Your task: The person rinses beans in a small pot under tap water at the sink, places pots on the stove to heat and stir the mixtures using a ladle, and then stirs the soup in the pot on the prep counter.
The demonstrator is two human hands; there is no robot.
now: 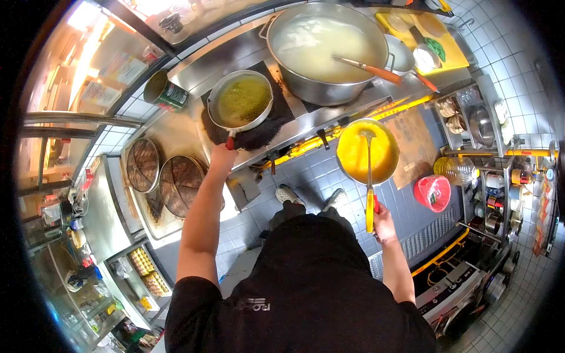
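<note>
My left hand [222,157] is closed around the red handle [230,142] of a frying pan [240,100] on the stove, with greenish-yellow liquid in it. Over the floor to the right, my right hand [385,225] grips the red handle of a second pan [347,167], which holds bright yellow liquid. A ladle [369,156] rests in that liquid, its yellow handle lying along the pan's handle beside my fingers. Whether my right fingers also press on the ladle is hidden.
A large stockpot [294,82] of whitish liquid stands on the stove, a wooden-handled utensil in it. Left of the frying pan are an open can [170,94] and round dark mesh strainers [179,179]. A red basket [432,193] stands on the floor at right, near shelves.
</note>
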